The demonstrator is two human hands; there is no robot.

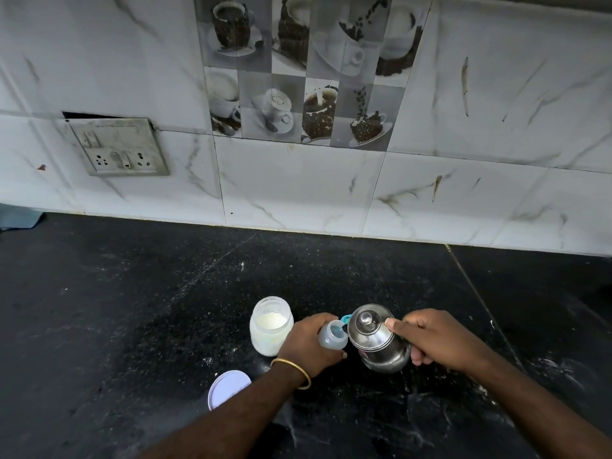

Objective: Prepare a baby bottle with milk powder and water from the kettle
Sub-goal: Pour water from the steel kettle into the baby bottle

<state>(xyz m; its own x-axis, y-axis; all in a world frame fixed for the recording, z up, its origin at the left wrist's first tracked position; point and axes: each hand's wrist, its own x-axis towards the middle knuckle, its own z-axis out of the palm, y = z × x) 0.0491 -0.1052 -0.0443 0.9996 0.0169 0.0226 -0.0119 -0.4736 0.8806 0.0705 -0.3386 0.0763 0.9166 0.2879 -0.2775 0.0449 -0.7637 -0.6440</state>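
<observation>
My left hand (309, 344) grips a small translucent baby bottle (332, 334) that stands open on the black counter. My right hand (430, 339) grips the handle of a steel kettle (377, 339) with its lid on, thumb against the kettle's shoulder. The kettle is tilted left, its spout at the bottle's mouth. A small blue piece (346, 317) shows just behind the bottle. An open jar of white milk powder (271, 326) stands left of my left hand.
The jar's pale round lid (228, 388) lies on the counter (132, 309) near my left forearm. A tiled wall runs along the back, with a socket plate (121, 149) at upper left. A blue cloth (20, 218) sits at the far left edge.
</observation>
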